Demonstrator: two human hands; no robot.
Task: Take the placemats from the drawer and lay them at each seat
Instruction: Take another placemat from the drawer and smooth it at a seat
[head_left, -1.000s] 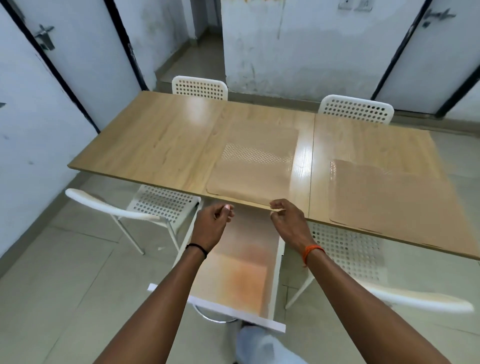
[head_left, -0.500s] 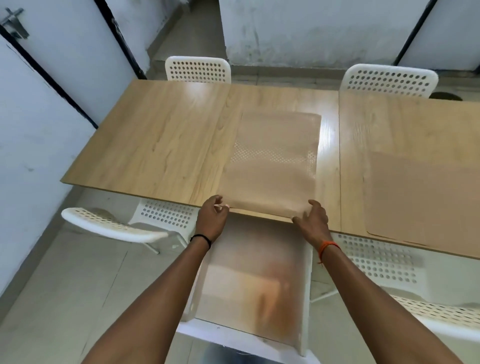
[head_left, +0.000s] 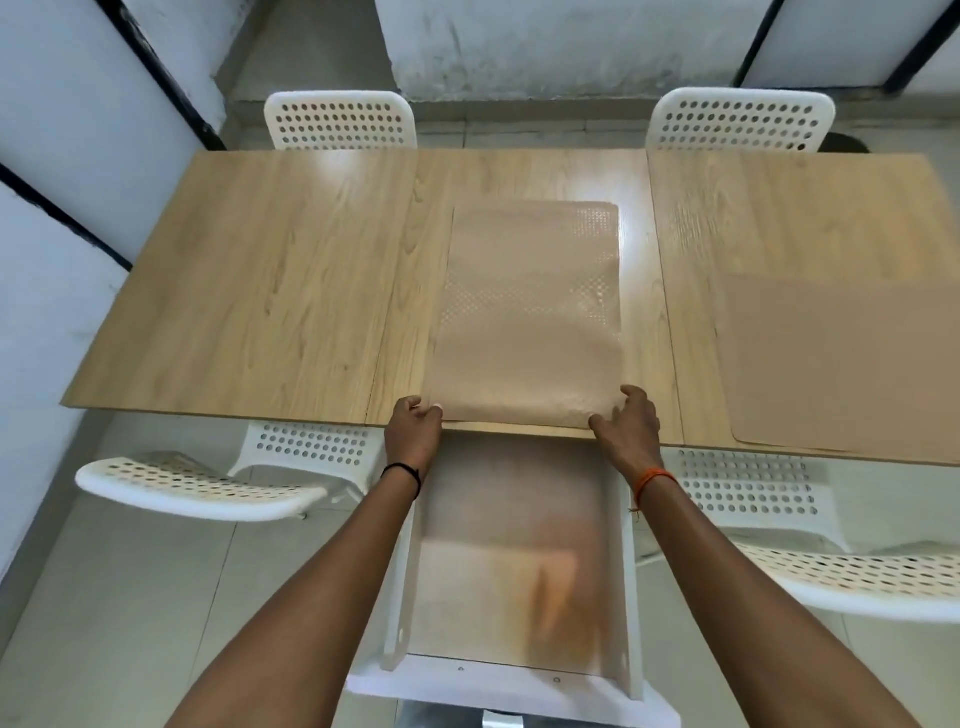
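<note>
A tan placemat (head_left: 530, 312) lies lengthwise on the wooden table (head_left: 270, 291), its near edge at the table's front edge. My left hand (head_left: 413, 431) pinches its near left corner. My right hand (head_left: 628, 423) grips its near right corner. Another tan placemat (head_left: 841, 364) lies flat on the right part of the table. Below my hands the white drawer (head_left: 511, 686) stands pulled out; its brownish bottom is blurred and I cannot tell whether mats lie in it.
Two white perforated chairs stand at the far side, one at the left (head_left: 340, 122) and one at the right (head_left: 737, 122). Two more stand at the near side, left (head_left: 208, 488) and right (head_left: 831, 566) of the drawer. White walls with black strips surround the table.
The view has tipped down and closer to the table. My hands have spread apart from the middle of the mat's near edge to its two near corners.
</note>
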